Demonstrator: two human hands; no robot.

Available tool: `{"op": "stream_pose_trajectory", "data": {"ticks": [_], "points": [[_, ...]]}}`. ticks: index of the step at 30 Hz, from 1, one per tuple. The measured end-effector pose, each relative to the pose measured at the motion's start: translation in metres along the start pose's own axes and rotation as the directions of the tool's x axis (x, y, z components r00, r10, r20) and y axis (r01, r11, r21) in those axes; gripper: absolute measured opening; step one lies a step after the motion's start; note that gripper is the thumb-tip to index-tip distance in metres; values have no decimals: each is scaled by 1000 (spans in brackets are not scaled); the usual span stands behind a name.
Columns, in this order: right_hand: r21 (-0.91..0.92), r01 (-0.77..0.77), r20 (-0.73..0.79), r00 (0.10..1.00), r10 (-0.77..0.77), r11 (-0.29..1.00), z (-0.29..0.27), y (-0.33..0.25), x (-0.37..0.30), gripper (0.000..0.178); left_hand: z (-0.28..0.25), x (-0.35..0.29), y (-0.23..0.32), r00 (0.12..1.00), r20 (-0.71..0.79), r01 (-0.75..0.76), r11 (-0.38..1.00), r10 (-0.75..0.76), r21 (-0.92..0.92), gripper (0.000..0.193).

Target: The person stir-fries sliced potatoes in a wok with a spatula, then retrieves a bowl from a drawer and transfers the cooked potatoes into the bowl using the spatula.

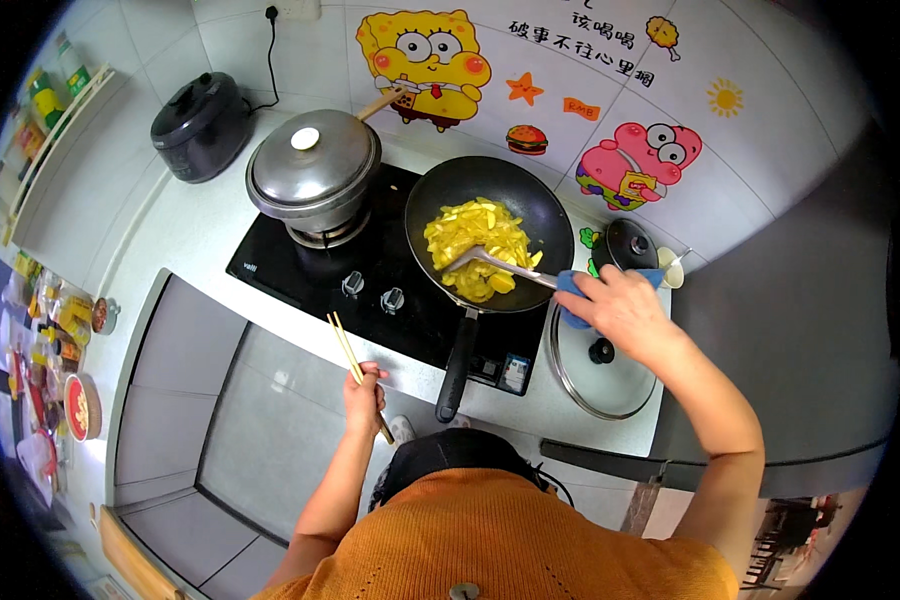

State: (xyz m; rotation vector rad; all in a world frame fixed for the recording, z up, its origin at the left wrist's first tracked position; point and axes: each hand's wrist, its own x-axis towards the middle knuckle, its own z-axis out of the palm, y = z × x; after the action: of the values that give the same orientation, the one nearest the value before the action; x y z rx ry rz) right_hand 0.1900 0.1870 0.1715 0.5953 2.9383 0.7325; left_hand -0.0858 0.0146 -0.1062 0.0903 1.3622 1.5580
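Note:
My right hand is closed around the handle of a metal spatula, with a blue cloth between palm and handle. The spatula's blade rests among yellow sliced pieces, perhaps potato, in a black wok on the right burner. The wok's black handle points towards me over the counter edge; neither hand touches it. Lower and to the left, my left hand grips a pair of wooden chopsticks, their tips up towards the stove and clear of the wok.
A lidded grey pot stands on the left burner of the black hob. Right of the wok lie a glass lid and a small black lidded pot. A rice cooker sits far left, with bottles and a red bowl nearer.

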Motion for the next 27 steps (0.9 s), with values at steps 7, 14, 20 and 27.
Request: {"op": "stream_pose_trajectory", "data": {"ticks": [7,14,20,27], "points": [[94,-97,184,980,78,991,-26,29,-42,34,6,2,-5,999,36,35,999,-36,31,11],[149,-184,230,962,147,971,-21,26,-45,36,18,4,-1,996,82,28,999,-31,35,12],[96,-231,162,963,214,968,13,4,-43,33,18,5,1,998,52,34,997,-38,68,11],[245,-518,247,851,464,820,-9,6,-47,56,1,6,2,1000,18,23,999,-24,26,11]]}}
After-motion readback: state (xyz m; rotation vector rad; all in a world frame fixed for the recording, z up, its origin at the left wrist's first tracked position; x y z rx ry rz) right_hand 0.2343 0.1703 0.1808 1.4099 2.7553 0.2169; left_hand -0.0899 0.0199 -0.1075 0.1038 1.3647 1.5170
